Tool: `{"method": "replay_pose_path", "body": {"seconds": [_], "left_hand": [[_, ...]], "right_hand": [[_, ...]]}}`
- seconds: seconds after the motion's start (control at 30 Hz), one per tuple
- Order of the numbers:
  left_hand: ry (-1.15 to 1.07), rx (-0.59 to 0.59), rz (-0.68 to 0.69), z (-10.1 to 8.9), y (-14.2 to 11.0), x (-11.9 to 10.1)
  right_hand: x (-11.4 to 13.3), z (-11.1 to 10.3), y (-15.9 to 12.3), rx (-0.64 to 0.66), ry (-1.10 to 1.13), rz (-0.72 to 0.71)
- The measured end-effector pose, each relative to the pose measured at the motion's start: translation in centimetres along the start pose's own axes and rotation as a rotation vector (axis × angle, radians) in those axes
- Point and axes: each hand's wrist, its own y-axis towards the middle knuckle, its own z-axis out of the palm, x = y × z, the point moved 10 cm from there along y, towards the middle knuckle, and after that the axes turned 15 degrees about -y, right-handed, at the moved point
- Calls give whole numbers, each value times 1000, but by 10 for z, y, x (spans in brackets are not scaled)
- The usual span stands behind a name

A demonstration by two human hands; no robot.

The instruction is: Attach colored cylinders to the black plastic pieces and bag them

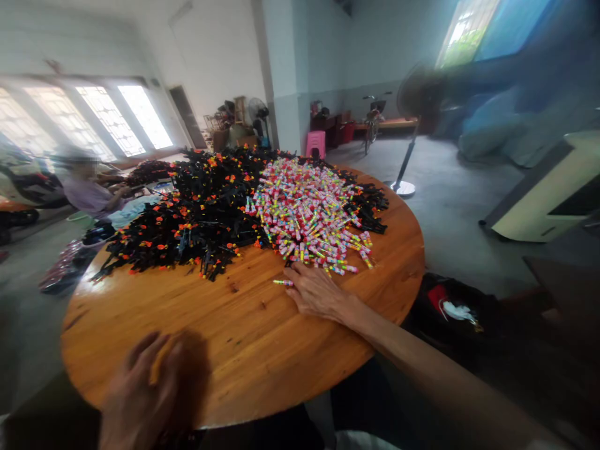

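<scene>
Tubes, small and brightly coloured in pink, white and yellow, lie heaped on the far right part of a round wooden table. Black pieces with orange and yellow tips are piled against them on the far left, with more showing to the right of the heap. The right hand is at the near edge of the tubes, palm down. A lone tube sits at its fingers, one end meeting them; whether they are clamped on it I cannot tell. The left hand, blurred, is at the table's near left, thumb and fingers apart, with bare wood showing between them. On the far left, a person in a light purple top sits by a smaller dark pile. Farther off stand a pink stool and a bicycle.
</scene>
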Motion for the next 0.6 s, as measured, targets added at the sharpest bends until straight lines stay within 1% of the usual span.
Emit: {"method": "replay_pose_path", "body": {"seconds": [0.07, 0.13, 0.2, 0.27, 0.33, 0.4, 0.43, 0.47, 0.53, 0.6], "left_hand": [[-18, 11, 30, 31, 12, -16], [-96, 84, 126, 75, 31, -44], [-125, 133, 240, 111, 51, -74], [-85, 170, 334, 138, 68, -100], [-29, 229, 378, 157, 81, -115], [4, 283, 350, 168, 92, -117], [10, 292, 318, 171, 98, -115], [13, 272, 284, 171, 104, -112], [11, 138, 250, 162, 115, -110], [1, -11, 285, 154, 121, -119]], "right_hand": [[3, -6, -10, -15, 27, -51], [2, -10, -20, -14, 41, -60], [0, -10, -29, 1, 53, -49], [-1, -8, -39, 3, 52, -38], [-3, -6, -49, -13, 46, -32], [-7, -3, -59, -44, 59, -23], [-10, 0, -63, -60, 74, -13], [-13, 2, -67, -77, 94, 1], [-16, 6, -73, -109, 133, 22], [-17, 8, -77, -140, 155, 35]]}}
